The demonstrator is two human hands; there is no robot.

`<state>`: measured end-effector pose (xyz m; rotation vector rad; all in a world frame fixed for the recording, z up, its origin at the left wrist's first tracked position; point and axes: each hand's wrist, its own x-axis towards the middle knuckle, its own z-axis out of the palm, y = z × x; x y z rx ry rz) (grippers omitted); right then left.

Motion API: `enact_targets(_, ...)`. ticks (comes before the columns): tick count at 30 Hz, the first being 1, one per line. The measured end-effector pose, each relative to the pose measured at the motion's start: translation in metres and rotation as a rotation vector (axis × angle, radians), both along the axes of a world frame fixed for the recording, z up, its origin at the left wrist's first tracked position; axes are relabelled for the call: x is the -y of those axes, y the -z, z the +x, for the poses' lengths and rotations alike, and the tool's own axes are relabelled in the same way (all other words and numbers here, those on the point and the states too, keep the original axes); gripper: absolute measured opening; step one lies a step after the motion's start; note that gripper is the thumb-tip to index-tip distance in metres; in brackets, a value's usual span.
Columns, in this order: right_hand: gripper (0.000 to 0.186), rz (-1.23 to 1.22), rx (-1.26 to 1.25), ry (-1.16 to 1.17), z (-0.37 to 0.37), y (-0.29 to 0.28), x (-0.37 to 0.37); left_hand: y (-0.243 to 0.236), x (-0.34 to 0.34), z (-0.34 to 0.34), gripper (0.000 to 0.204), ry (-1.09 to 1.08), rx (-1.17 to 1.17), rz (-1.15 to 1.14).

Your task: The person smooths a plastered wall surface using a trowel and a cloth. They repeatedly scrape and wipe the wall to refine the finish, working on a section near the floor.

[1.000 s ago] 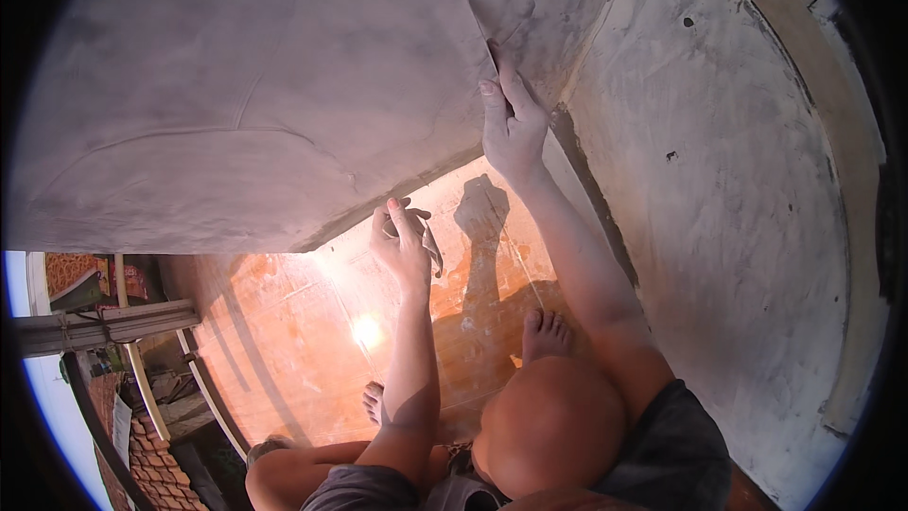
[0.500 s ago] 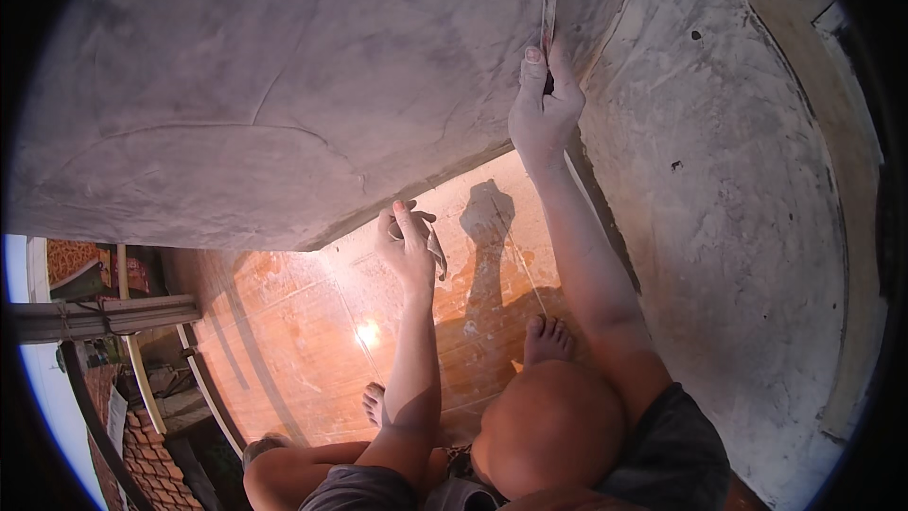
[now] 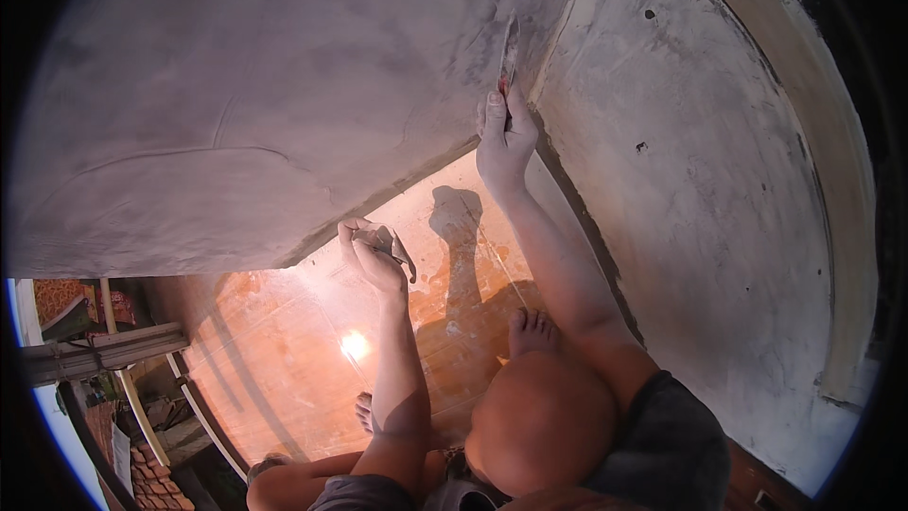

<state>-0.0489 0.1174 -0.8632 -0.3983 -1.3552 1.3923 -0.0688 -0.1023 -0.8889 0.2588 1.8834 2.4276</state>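
Note:
My right hand [image 3: 506,149] is closed round the handle of a putty knife [image 3: 511,45], its thin blade seen nearly edge-on and pointing up along the grey plastered wall [image 3: 255,57], close to the inner corner. Whether the blade touches the plaster I cannot tell. Lower and to the left, my left hand [image 3: 369,263] grips a small grey scraper [image 3: 401,251] by the wall's bottom edge; its handle is mostly hidden by the fingers. Pale dust coats both hands. Faint ridges and curved lines mark the plaster.
A patchy whitish wall [image 3: 700,189] with a framed edge [image 3: 832,180] stands at my right. Under me lies an orange tiled floor [image 3: 274,360] with sun glare and arm shadows. My bent knee [image 3: 544,416] is between my arms. A rail [image 3: 104,350] and roof tiles [image 3: 156,483] show at far left.
The view has shifted, so walls and floor sit differently. My right hand and the putty knife are lower along the wall, nearer its bottom edge. My left hand has turned slightly, still holding the scraper.

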Motion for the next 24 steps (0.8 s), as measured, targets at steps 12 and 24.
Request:
enact_targets(12,0.030,-1.106,0.069,-0.177,0.044,0.088,0.029,-0.016,-0.015,0.011,0.007,-0.096,0.092,-0.156)
enact_targets(24,0.017,-1.238,0.010,-0.295,0.046,0.047,-0.018,0.011,-0.013,0.006,0.006,-0.024,-0.007,-0.244)
